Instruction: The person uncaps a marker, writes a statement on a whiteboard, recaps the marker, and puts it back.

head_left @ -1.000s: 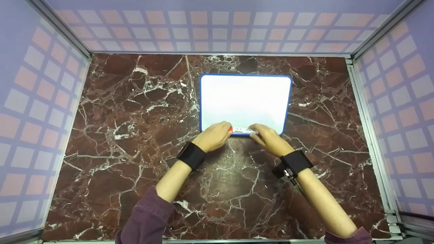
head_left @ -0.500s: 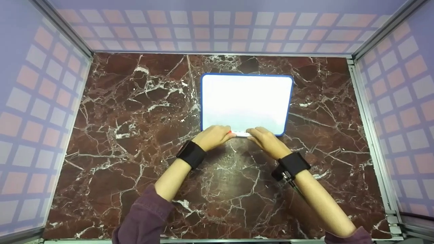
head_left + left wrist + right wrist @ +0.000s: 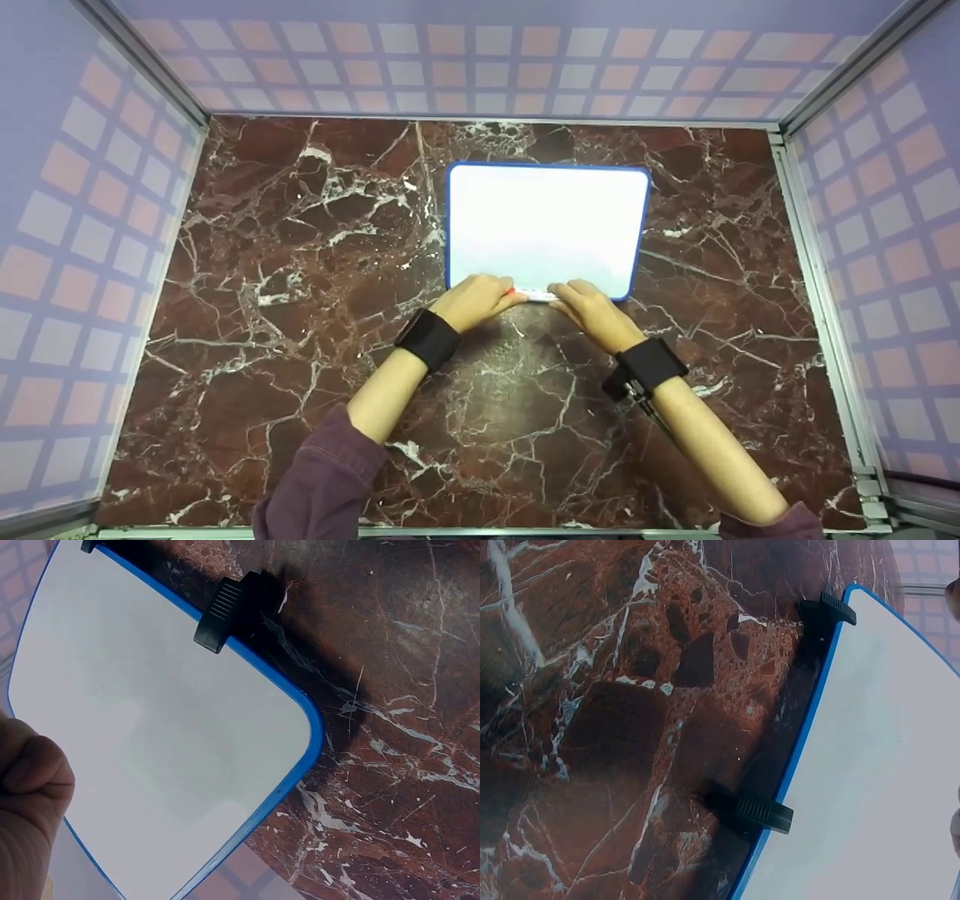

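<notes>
Two grips on you: left grip, right grip. Two black wristbands, one per wrist. Two purple sleeves. One marker at your fingers. One whiteboard. One desk, three walls around it. Black clips on board edge: two in your left wrist view, two in your right; cannot tell whether same pair.

Above and Up Close
From the head view we look forward and down across the surface from well above. In both wrist views we sit closer, angled; all three share the whiteboard.
</notes>
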Demonstrator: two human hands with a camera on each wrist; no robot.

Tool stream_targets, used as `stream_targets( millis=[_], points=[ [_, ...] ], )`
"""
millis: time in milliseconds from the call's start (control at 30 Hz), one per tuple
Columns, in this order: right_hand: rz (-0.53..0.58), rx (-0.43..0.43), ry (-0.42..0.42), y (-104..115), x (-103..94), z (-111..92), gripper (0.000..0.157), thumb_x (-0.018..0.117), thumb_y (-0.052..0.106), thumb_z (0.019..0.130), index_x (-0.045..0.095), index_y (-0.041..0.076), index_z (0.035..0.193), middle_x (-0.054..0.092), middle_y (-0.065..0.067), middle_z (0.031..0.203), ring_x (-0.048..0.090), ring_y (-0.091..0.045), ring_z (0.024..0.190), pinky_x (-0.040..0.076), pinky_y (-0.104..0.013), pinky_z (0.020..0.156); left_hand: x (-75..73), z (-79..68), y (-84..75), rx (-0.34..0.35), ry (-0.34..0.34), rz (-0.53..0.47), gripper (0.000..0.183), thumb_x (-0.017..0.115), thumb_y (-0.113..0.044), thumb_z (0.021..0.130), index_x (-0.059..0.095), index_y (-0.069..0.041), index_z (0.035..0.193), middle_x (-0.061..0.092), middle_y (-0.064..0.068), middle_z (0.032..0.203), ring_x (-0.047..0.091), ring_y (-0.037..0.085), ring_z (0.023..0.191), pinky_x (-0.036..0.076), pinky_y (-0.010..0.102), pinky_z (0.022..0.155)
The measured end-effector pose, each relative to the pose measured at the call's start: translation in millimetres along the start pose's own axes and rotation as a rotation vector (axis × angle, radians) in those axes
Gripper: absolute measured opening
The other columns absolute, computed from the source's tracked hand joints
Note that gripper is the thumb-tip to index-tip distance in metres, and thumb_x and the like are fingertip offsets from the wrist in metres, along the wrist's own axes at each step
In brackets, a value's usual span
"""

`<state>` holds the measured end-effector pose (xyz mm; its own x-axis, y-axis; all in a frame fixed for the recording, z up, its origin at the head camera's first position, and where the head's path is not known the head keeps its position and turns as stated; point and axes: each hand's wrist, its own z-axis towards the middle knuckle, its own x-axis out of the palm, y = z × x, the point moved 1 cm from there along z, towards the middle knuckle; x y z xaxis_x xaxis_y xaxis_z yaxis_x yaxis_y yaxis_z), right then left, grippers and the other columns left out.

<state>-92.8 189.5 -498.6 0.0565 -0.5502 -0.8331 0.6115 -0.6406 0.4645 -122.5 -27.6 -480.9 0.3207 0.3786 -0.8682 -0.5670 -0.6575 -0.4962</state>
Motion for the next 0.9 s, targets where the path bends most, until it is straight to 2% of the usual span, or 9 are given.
stream_targets(
  millis=[200, 467, 567, 733, 800, 900],
  points=[
    [-0.041, -0.038, -0.058, -0.6, 1.1, -1.2, 0.021, 0.058, 0.013, 0.087, 0.061, 0.004, 0.106, 0.056, -0.008, 0.078, 0.052, -0.019, 0.069, 0.048, -0.032, 0.063, 0.1, 1.2, 0.0, 0.006, -0.002, -0.007, 0.04, 0.047, -0.039, 0.093, 0.052, -0.005, 0.073, 0.037, -0.004, 0.061, 0.037, 0.013, 0.055, 0.028, 0.023, 0.05],
    [-0.086, -0.093, -0.065, 2.1, 3.6, 2.5, 0.023, 0.059, 0.015, 0.088, 0.061, 0.004, 0.107, 0.055, -0.007, 0.078, 0.051, -0.018, 0.069, 0.048, -0.029, 0.061, -3.5, -7.3, 4.5, -0.057, -0.017, 0.005, 0.042, 0.051, -0.042, 0.09, 0.049, -0.008, 0.066, 0.037, -0.005, 0.059, 0.037, 0.013, 0.053, 0.031, 0.024, 0.048],
    [-0.061, -0.068, -0.074, 2.1, -1.1, 4.0, 0.021, 0.059, 0.013, 0.087, 0.061, 0.003, 0.106, 0.055, -0.007, 0.077, 0.051, -0.018, 0.068, 0.048, -0.03, 0.061, -5.6, -5.8, 3.2, -0.051, -0.035, -0.006, 0.042, 0.049, -0.043, 0.091, 0.05, -0.007, 0.07, 0.037, -0.004, 0.06, 0.038, 0.013, 0.055, 0.032, 0.025, 0.05],
    [0.017, 0.023, -0.035, -1.1, -6.8, 2.9, 0.022, 0.058, 0.016, 0.089, 0.059, 0.003, 0.106, 0.06, -0.008, 0.082, 0.055, -0.018, 0.073, 0.051, -0.031, 0.067, -4.4, -3.3, 2.0, -0.046, -0.058, -0.001, 0.042, 0.047, -0.045, 0.092, 0.047, -0.008, 0.072, 0.035, -0.004, 0.062, 0.037, 0.013, 0.056, 0.03, 0.025, 0.052],
    [0.054, 0.07, -0.036, -2.8, -9.5, 1.2, 0.022, 0.058, 0.018, 0.089, 0.058, 0.003, 0.105, 0.061, -0.009, 0.085, 0.055, -0.017, 0.075, 0.051, -0.031, 0.067, -3.7, -3.6, 4.1, -0.035, -0.082, -0.003, 0.04, 0.046, -0.043, 0.093, 0.047, -0.008, 0.073, 0.035, -0.004, 0.063, 0.036, 0.013, 0.057, 0.029, 0.025, 0.052],
    [0.088, 0.111, -0.091, -5.9, -14.8, -0.7, 0.021, 0.061, 0.017, 0.087, 0.057, 0.003, 0.103, 0.063, -0.01, 0.088, 0.056, -0.017, 0.075, 0.05, -0.031, 0.067, -5.1, -6.2, 10.4, -0.026, -0.131, -0.007, 0.03, 0.042, -0.031, 0.093, 0.046, -0.008, 0.074, 0.035, -0.003, 0.064, 0.036, 0.014, 0.058, 0.03, 0.026, 0.053]
  ],
)
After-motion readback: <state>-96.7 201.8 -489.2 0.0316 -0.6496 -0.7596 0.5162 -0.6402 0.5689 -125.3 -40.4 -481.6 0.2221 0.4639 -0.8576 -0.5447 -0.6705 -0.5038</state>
